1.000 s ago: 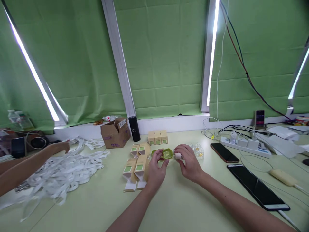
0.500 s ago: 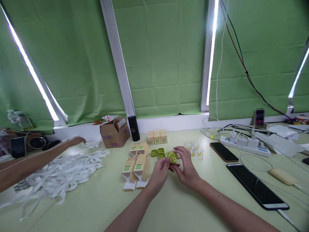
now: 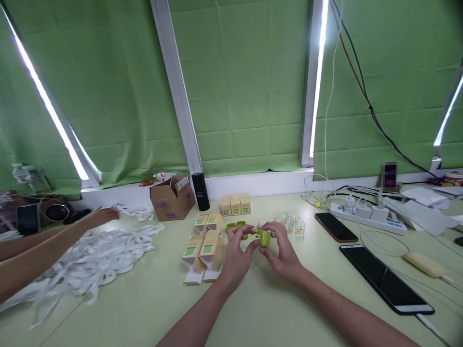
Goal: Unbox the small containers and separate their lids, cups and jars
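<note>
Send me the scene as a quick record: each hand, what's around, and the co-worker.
Left hand: at the loop end of a small rounded olive-green case with a loop
Right hand: holds the case's other side
Behind left hand: small square olive-green containers, partly hidden
Beyond right hand: clear plastic cups with gold-coloured centres
Left of hands: beige cardboard boxes with green labels
Right side: dark-screened phones, white power strip
Co-worker's hand: by tangled flat white straps, contact unclear
</note>
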### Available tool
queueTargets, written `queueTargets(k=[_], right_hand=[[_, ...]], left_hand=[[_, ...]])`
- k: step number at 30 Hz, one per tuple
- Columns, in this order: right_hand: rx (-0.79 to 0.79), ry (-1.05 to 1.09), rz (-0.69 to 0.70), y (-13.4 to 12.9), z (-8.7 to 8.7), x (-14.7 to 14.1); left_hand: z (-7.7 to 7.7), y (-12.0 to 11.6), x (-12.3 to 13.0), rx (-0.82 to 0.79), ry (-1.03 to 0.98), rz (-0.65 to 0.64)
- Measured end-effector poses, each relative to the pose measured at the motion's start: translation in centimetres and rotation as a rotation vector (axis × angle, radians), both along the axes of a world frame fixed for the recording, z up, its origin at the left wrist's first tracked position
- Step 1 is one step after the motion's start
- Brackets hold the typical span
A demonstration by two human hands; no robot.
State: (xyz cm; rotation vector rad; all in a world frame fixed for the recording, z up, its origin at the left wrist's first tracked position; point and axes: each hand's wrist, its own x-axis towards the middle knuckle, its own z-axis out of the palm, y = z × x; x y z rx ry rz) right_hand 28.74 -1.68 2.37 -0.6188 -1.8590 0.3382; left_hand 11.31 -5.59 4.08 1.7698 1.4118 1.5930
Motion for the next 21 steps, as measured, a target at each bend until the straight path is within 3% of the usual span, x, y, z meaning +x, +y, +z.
queueTargets(k=[6, 21], right_hand=[[0.007, -0.018, 0.038, 0.03, -0.03, 0.16], [-0.049, -0.024, 0.121, 0.09, -0.1, 0.36]], left_hand=[[0.27, -0.29, 0.08, 0.073, 0.072, -0.022], [0.2, -0.08, -0.25, 0.091, 0.034, 0.002]])
